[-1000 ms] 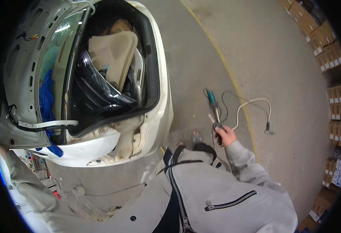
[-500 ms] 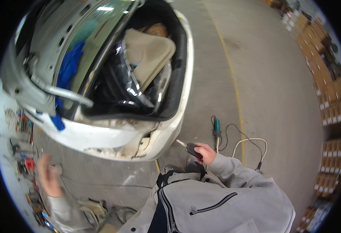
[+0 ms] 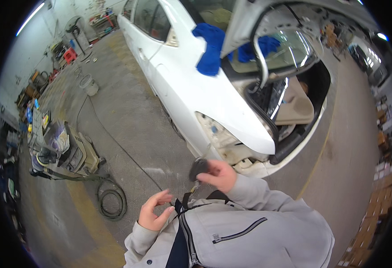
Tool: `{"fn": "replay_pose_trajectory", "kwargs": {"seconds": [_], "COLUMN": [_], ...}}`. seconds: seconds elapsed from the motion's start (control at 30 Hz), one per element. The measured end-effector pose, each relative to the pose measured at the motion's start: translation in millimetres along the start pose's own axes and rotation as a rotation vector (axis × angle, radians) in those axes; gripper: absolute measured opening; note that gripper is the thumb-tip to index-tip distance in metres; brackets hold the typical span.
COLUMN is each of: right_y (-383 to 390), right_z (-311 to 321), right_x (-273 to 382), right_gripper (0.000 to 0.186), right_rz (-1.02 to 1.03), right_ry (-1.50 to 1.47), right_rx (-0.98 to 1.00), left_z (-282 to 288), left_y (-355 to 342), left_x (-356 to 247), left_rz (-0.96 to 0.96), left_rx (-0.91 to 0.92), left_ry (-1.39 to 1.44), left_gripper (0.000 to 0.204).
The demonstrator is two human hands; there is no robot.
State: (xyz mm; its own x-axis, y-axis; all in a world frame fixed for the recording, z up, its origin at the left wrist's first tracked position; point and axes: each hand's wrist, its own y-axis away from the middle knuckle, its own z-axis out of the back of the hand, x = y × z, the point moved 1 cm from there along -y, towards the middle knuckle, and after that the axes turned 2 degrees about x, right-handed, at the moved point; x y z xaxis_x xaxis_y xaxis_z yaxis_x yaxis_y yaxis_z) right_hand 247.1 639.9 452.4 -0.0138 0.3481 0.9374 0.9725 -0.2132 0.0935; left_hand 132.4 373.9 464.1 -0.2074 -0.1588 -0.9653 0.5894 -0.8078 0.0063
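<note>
My right hand [image 3: 220,175] grips a black car key [image 3: 198,170], slightly blurred, in front of the white car's [image 3: 178,85] rear corner. A thin pale blade seems to stick up from its dark rounded body. Lower left of it, my left hand [image 3: 155,211] is held before my jacket, fingers apart and nothing in it. On the car, the lamp recess [image 3: 223,140] at the rear corner is bare, and the tailgate [image 3: 289,11] stands raised. A beige trim panel [image 3: 296,105] lies in the boot. Blue cloths [image 3: 210,49] hang over the bodywork.
To the left stands a wheeled beige machine [image 3: 82,154] with things on top and a coiled hose [image 3: 112,201] beside it. A bucket [image 3: 89,85] sits farther off, a cable [image 3: 120,147] crosses the floor, and cardboard boxes [image 3: 370,205] line the right side.
The view has swung left, bringing the car's side into sight. My left hand has come in from the far left to near my right hand, which still holds the key.
</note>
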Motion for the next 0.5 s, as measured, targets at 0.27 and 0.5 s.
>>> {"fn": "replay_pose_trajectory", "kwargs": {"seconds": [0.27, 0.5], "right_y": [-132, -234], "right_z": [-124, -123], "right_x": [-62, -94], "right_gripper": [0.029, 0.04], "right_rz": [-0.256, -0.278], "right_ry": [0.136, 0.254], "right_rx": [0.276, 0.255], "left_z": [55, 118], "left_y": [-4, -83], "left_x": [52, 85], "left_rz": [0.085, 0.095], "left_rx": [-0.382, -0.523], "left_ry": [0.012, -0.186], "left_gripper": [0.061, 0.049]}}
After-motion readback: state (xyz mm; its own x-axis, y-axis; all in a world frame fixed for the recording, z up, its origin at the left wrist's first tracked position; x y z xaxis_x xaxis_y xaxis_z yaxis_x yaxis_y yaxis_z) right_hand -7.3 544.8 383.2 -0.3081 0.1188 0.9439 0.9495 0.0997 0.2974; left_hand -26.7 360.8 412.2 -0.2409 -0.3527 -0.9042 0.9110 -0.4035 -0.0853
